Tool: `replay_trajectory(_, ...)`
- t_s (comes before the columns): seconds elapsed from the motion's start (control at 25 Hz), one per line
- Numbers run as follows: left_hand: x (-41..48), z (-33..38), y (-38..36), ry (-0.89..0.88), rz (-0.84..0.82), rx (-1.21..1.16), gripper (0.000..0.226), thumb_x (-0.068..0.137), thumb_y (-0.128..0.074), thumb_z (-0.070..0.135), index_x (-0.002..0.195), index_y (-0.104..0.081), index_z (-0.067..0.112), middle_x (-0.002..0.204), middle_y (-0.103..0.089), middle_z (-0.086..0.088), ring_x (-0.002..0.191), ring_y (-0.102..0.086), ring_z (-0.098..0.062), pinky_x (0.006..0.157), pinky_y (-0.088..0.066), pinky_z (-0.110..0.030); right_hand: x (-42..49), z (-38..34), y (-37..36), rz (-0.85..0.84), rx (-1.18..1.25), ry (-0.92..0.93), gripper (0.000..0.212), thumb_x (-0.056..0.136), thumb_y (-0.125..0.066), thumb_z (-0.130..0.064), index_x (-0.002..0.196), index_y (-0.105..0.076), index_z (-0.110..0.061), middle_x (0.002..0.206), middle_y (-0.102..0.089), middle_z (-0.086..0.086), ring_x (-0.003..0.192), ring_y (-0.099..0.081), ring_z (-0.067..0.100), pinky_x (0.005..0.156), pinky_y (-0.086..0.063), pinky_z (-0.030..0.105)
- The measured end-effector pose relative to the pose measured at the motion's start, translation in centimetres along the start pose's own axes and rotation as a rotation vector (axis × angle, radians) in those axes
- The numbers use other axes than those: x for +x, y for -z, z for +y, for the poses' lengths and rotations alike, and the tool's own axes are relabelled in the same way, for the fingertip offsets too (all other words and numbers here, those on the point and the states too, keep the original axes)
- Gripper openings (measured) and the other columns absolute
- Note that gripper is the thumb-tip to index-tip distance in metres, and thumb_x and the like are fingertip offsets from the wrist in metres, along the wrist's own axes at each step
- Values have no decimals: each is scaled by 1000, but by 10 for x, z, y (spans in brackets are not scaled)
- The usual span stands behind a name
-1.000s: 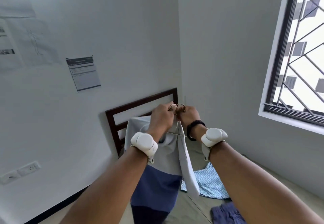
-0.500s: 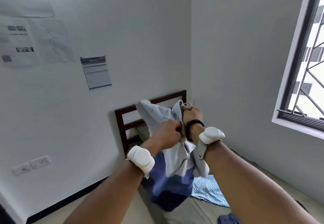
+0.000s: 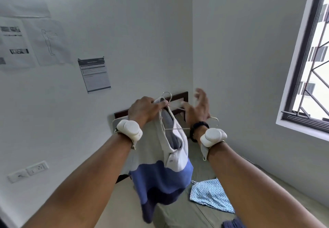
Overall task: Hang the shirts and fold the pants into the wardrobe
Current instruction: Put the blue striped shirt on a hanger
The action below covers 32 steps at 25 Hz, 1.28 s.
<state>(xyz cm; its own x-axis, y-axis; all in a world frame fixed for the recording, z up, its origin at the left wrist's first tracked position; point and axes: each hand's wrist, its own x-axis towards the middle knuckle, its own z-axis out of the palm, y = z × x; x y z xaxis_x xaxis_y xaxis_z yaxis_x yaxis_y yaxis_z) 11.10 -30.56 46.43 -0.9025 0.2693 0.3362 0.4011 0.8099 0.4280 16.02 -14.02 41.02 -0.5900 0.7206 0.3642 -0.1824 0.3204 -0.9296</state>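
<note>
A polo shirt (image 3: 165,177) with white, blue and navy bands hangs in the air over the bed on a thin wire hanger (image 3: 168,96). My left hand (image 3: 145,110) grips the shirt's collar together with the hanger's neck. My right hand (image 3: 198,108) is just right of the hanger with fingers spread and blurred, holding nothing. A second wire hanger (image 3: 213,120) shows behind my right wrist. A blue zigzag-patterned garment (image 3: 211,194) lies on the bed, and a dark blue garment (image 3: 231,224) lies at the bottom edge.
The bed (image 3: 178,215) has an olive sheet and a dark wooden headboard (image 3: 178,96) against the corner walls. Papers (image 3: 94,74) are taped to the left wall, with sockets (image 3: 28,170) lower down. A barred window (image 3: 313,58) is on the right.
My right hand has let go of the hanger's hook and opened to the right. My left hand moved up to the collar and hanger neck. The shirt hangs straighter.
</note>
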Motion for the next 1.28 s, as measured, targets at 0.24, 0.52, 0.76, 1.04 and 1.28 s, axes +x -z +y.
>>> replay_trajectory(0.24, -1, -3, -2, 216, 87, -32, 81, 49, -54, 92, 72, -65, 15, 86, -69, -7, 82, -63, -33, 68, -44, -34, -29, 54, -15, -459, -282, -385, 14, 88, -60, -21, 89, -69, -10, 101, -65, 19, 93, -61, 30, 67, -41, 32)
replay_trajectory(0.52, -10, -29, 27, 259, 207, -26, 92, 47, -44, 102, 67, -64, 15, 73, -62, -6, 74, -60, -31, 68, -48, -35, -21, 67, -46, -591, -513, -141, 35, 104, -39, -23, 113, -65, -2, 116, -67, 20, 111, -61, 33, 91, -46, 36)
replay_trajectory(0.76, -16, -92, 44, 326, 140, 23, 81, 50, -53, 94, 69, -75, 18, 78, -69, -5, 75, -62, -27, 73, -50, -34, 51, 36, -29, -415, -92, -365, 47, 76, -73, -23, 118, -67, -1, 115, -69, 15, 108, -66, 35, 90, -54, 39)
replay_trajectory(1.04, -15, -79, 49, 369, 239, -39, 77, 61, -52, 89, 62, -66, 13, 80, -69, -9, 77, -63, -32, 69, -49, -33, -17, -14, -35, -557, -693, 414, 41, 90, -50, -57, 82, -65, -20, 74, -61, -1, 76, -62, 25, 63, -42, 31)
replay_trajectory(1.28, -16, -47, 53, 249, 89, 11, 73, 61, -55, 88, 60, -62, 15, 70, -66, -4, 69, -63, -25, 57, -40, -28, -12, -66, -67, -598, -170, 321, 18, 87, -66, -38, 98, -71, -25, 88, -69, -10, 85, -64, 8, 79, -50, 25)
